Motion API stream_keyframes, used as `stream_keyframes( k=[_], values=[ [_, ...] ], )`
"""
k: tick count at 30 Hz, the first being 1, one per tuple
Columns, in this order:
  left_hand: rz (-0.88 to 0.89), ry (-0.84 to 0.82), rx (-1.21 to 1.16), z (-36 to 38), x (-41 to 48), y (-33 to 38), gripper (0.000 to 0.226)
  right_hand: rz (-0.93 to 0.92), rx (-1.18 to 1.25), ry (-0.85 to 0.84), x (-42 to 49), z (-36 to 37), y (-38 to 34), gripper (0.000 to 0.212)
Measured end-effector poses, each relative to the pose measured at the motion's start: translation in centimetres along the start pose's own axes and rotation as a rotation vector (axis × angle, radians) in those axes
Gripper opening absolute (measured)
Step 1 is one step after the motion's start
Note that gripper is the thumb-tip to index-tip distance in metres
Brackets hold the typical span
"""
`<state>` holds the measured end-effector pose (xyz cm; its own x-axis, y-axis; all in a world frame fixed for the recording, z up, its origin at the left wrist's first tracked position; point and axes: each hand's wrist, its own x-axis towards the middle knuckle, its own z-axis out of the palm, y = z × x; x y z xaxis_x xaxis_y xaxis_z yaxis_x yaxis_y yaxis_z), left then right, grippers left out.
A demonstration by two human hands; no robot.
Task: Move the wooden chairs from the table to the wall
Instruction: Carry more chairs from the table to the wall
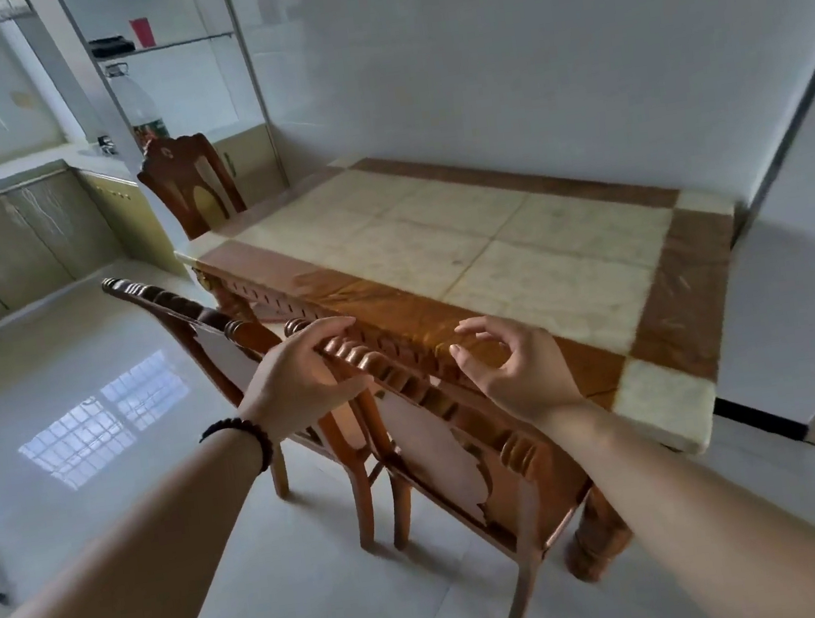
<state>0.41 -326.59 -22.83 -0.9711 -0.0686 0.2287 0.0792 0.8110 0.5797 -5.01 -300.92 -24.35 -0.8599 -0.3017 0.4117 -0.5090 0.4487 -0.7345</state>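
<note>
Left hand (299, 369) grips the top rail (395, 372) of the near chair (433, 440), which is tucked against the bench (569, 256); right hand (516, 367) is open just above the rail, holding nothing; plan: close it on the rail, draw straight back; second chair (219, 351) just beside on the left and bench leg (599, 543) near the right could snag.

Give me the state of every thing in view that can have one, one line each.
Nearest carved wooden chair: upright, pushed in at the table's long side, top rail gripped.
Second carved wooden chair: upright beside it near the table's corner, untouched.
Third carved wooden chair: upright at the table's far end, untouched.
Left hand: grips the nearest chair's top rail.
Right hand: fingers loosely curled, holds nothing.
</note>
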Motion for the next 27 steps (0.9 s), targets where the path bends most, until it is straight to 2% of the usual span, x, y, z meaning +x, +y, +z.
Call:
stream_keyframes(
  k=[3,7,9,12,17,20,24,27],
  values=[
    [0.078,-0.061,-0.055,0.1,3.6,-1.5,0.078,0.042,-0.018,0.085,1.3,1.4,-0.4,0.025],
    [0.159,-0.244,-0.138,0.0,7.3,-3.4,0.082,0.17,-0.062,0.174,1.4,2.8,-1.1,0.026],
    [0.226,-0.319,-0.14,-0.3,8.5,-4.2,0.078,0.217,-0.104,0.214,1.0,3.7,-1.6,0.026],
    [0.307,-0.407,-0.117,-0.5,9.5,-5.3,0.085,0.274,-0.144,0.244,0.2,5.4,-2.2,0.028],
    [0.357,-0.548,-0.08,0.4,9.6,-6.8,0.092,0.38,-0.172,0.255,-1.5,7.9,-3.1,0.036],
    [0.342,-0.622,-0.05,1.5,10.1,-7.4,0.096,0.458,-0.253,0.165,-2.3,8.6,-2.9,0.047],
    [0.388,-0.638,0.091,3.2,11.1,-8.3,0.068,0.558,-0.457,-0.04,-2.5,9.4,-1.8,0.077],
    [0.425,-0.603,0.126,3.7,11.6,-8.4,0.042,0.55,-0.706,-0.089,-1.9,10.3,-1.0,0.072]
  ],
)
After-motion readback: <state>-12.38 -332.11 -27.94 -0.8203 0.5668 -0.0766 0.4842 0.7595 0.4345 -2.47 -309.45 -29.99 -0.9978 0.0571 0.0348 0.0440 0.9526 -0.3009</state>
